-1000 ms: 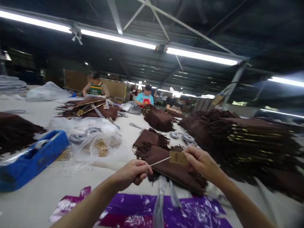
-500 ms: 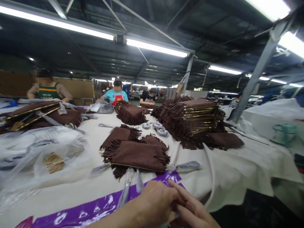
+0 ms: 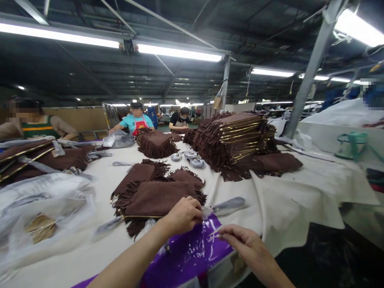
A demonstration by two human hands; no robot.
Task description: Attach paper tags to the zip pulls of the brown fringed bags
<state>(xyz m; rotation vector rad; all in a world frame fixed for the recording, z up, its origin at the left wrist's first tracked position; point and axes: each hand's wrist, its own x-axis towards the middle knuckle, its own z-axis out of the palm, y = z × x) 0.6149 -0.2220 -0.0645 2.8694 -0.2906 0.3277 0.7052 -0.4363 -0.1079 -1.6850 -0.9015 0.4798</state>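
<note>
A brown fringed bag (image 3: 162, 196) with a gold zip along its near edge lies on the table, partly over other brown bags. My left hand (image 3: 186, 214) is at the bag's right corner, fingers closed on the clear-wrapped end of a strap (image 3: 229, 204); the exact grip is partly hidden. Lower and to the right, my right hand (image 3: 240, 238) pinches a thin whitish strip (image 3: 214, 232) between thumb and forefinger. Shiny purple plastic sheet (image 3: 192, 248) lies beneath both hands.
A tall stack of brown fringed bags (image 3: 240, 136) stands back right. Coiled wrapped straps (image 3: 196, 163) lie mid-table. Clear plastic bags (image 3: 69, 208) and more brown bags (image 3: 69, 154) are at left. Several co-workers, one in a red apron (image 3: 139, 126), are across the table.
My hands, together at the near edge before, have parted. The left has reached forward to the bag's right corner; the right now shows a whitish strip. The view has swung rightward.
</note>
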